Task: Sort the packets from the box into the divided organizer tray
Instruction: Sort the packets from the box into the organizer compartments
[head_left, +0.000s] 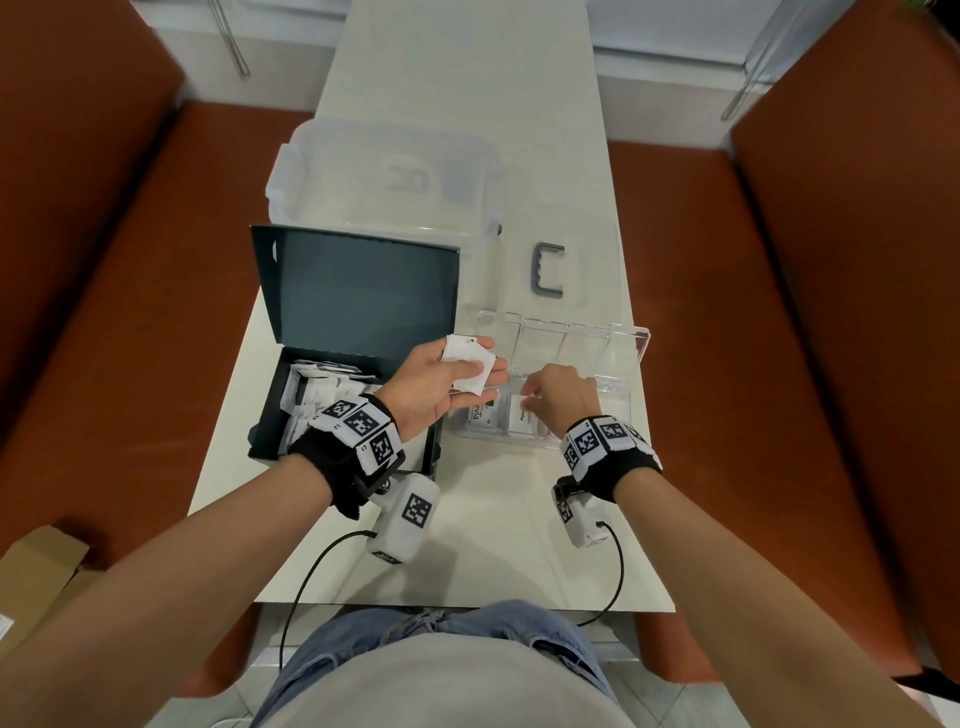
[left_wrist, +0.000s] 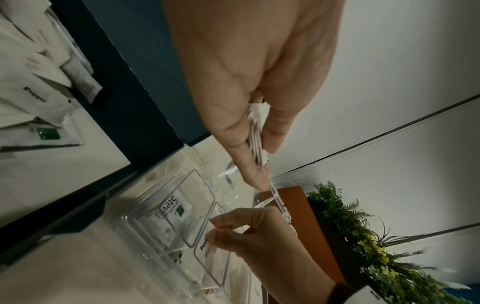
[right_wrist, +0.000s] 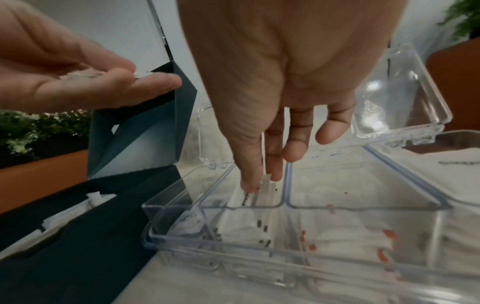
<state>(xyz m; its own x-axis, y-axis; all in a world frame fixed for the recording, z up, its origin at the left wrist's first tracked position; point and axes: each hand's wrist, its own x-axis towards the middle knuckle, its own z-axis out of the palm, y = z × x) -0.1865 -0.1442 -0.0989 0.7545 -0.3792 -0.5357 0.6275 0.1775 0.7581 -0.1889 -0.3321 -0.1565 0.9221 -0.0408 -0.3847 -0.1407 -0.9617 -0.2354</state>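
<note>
A dark box (head_left: 266, 415) with its lid (head_left: 358, 291) raised stands at the left, holding several white packets (head_left: 317, 395). My left hand (head_left: 483, 364) hovers palm-up between box and tray and holds a small stack of white packets (head_left: 470, 366), pinched between thumb and fingers (left_wrist: 255, 139). The clear divided tray (head_left: 615, 415) lies to the right, lid open behind. My right hand (right_wrist: 259, 181) reaches into its second compartment from the left and pinches one white packet (right_wrist: 265, 185). A Stevia packet (left_wrist: 176, 205) lies in the leftmost compartment.
A clear storage bin (head_left: 384, 176) stands behind the box, and its lid with a grey handle (head_left: 549, 270) lies behind the tray. Orange-brown benches (head_left: 753, 338) flank the narrow white table. A cardboard box (head_left: 36, 571) sits at lower left.
</note>
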